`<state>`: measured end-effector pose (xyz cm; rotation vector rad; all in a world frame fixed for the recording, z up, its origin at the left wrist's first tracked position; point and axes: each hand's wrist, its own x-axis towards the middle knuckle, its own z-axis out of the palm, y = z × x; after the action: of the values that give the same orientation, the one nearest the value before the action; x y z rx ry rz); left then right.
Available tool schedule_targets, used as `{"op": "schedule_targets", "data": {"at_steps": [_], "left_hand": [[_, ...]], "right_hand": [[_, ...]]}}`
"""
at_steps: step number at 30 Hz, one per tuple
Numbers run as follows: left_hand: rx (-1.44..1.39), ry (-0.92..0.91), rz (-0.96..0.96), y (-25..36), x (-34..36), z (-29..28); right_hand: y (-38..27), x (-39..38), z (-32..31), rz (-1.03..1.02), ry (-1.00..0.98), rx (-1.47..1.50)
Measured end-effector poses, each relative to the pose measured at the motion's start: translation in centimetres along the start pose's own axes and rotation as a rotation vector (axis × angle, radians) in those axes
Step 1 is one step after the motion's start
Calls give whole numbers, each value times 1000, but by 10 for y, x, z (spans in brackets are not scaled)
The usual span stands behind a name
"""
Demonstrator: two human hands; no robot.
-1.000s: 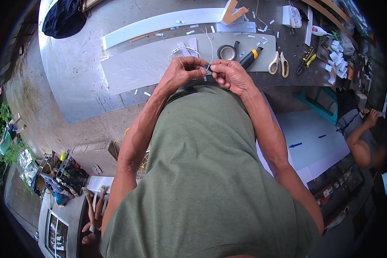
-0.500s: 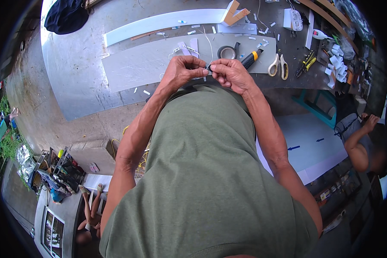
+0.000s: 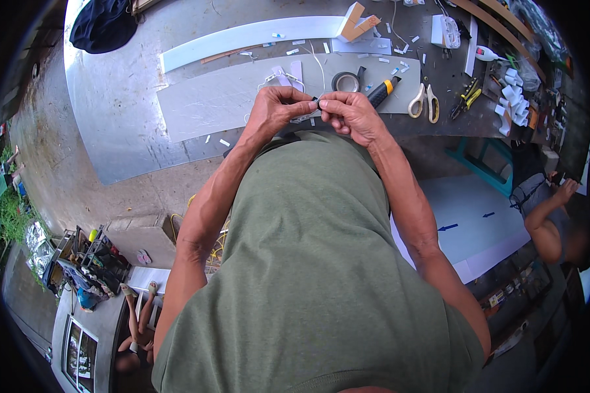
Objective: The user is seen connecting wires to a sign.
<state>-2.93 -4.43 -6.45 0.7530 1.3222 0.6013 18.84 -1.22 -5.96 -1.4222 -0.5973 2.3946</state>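
Note:
Above the near edge of the table, my left hand and my right hand meet, fingertips almost touching. Both pinch a small piece of black tape between thumb and forefinger; it appears to be wound on a thin white wire that runs up from the fingers. The wire's end is hidden by my fingertips. Just beyond my right hand lie a roll of black tape and a yellow-and-black utility knife. Scissors with cream handles are farther right.
A grey sheet lies under the hands, strewn with small white modules. Behind it are a long curved white strip and a wooden V-shaped piece. Pliers lie at right. Another person sits beyond a teal stool.
My fingertips have shifted slightly around the joint, and the black tape shows more between them. The person at the right has moved a hand a little.

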Motion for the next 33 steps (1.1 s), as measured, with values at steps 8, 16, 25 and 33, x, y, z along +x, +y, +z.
{"op": "schedule_targets", "data": {"at_steps": [8,16,25,33], "left_hand": [[202,-7,44,7,0,-1],[113,-215,49,16,4,-13],[307,-363,97,37,0,-24],[342,-415,161,35,-4,-30]], "right_hand": [[1,-2,2,-3,7,-54],[-17,-20,-10,34,-149,-267],[-48,-7,9,-539,-209,-914],[-54,0,14,-429,-333,-1012]]}}
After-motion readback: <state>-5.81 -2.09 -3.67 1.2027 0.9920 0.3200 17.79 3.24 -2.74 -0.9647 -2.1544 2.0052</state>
